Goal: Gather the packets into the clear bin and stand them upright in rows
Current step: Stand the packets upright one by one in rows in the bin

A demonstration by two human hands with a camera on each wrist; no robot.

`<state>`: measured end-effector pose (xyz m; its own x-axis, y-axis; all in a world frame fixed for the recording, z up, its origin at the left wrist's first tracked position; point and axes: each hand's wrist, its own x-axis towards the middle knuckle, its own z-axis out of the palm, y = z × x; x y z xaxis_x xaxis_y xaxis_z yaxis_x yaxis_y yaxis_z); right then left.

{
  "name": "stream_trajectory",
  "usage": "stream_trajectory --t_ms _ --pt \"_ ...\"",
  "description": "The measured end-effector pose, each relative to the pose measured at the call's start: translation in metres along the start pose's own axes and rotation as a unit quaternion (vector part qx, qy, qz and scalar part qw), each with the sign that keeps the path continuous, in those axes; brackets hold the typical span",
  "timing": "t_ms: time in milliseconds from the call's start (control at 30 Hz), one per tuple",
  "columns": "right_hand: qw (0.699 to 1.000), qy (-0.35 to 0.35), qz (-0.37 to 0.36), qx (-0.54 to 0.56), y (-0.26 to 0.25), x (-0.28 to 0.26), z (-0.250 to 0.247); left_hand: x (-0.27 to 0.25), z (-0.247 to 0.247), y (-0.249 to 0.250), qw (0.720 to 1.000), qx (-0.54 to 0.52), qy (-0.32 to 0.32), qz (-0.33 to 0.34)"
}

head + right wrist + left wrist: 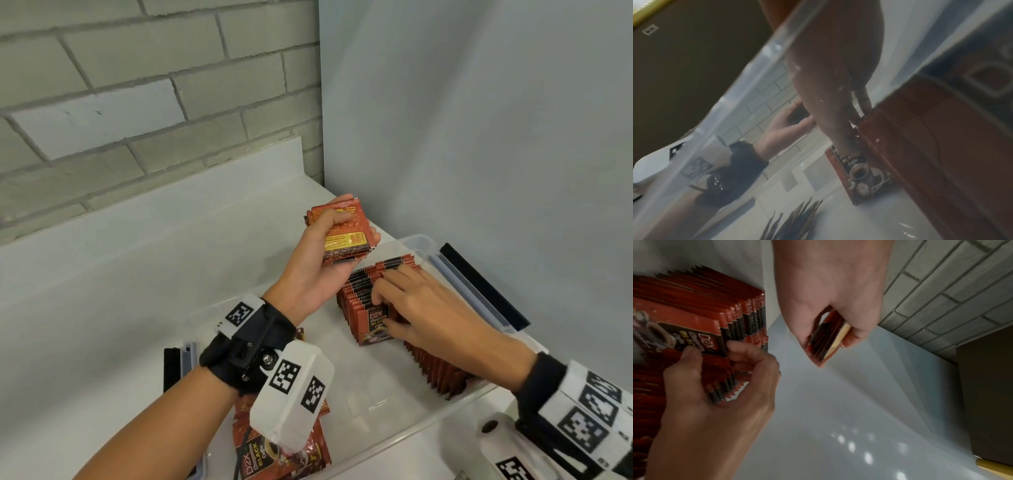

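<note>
The left hand (318,270) is raised above the far left corner of the clear bin (424,428). Its fingers and thumb are curled round a stack of coffee packets (342,233), held flat with the printed back of the top packet facing up. In the left wrist view the same stack (828,339) shows edge-on between thumb and fingers.

The right hand (431,311) is lowered into the bin. Its fingers are bent over the top edges of the row of upright packets (373,294) and its thumb presses the face of the front packet, which reads "D2X BLACK Coffee". In the left wrist view the right hand (719,386) pinches several packets of the row (694,313) between thumb and fingertips.

The row runs along the right-hand side of the bin, from the far wall toward the near wall. The packets stand on edge, packed face to face. Those nearer the camera lean somewhat.

Loose packets (284,448) lie flat in the near left part of the bin, partly hidden by the left wrist camera (291,394). The right wrist view looks through the blurred bin wall (748,91) and shows the front packet (857,172) upright on the bin floor.

The bin rests on a white countertop (102,291). A grey brick wall (137,85) stands behind it and a plain pale wall (479,120) stands to the right.
</note>
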<state>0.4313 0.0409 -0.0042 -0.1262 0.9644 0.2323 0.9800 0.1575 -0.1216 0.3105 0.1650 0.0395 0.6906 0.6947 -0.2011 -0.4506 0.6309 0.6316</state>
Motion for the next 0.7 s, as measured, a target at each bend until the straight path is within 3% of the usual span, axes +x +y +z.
stream_trajectory --t_ms 233,367,500,600,700 --pt "0.977 -0.043 0.104 0.181 0.004 -0.004 -0.014 0.0 -0.002 -0.001 0.998 0.064 -0.025 0.016" --pt "0.911 0.059 0.198 0.357 0.002 -0.002 -0.022 -0.001 -0.002 -0.001 0.994 0.095 -0.06 0.017" --pt "0.829 0.106 0.226 0.501 0.001 0.0 -0.02 -0.002 0.0 -0.004 0.988 0.117 -0.101 0.015" --pt "0.799 0.129 0.226 0.542 0.0 -0.001 -0.021 -0.005 0.001 -0.006 0.983 0.139 -0.12 0.005" --pt "0.79 0.148 0.219 0.553 0.001 -0.002 -0.022 -0.005 0.001 -0.007 0.98 0.156 -0.122 -0.008"
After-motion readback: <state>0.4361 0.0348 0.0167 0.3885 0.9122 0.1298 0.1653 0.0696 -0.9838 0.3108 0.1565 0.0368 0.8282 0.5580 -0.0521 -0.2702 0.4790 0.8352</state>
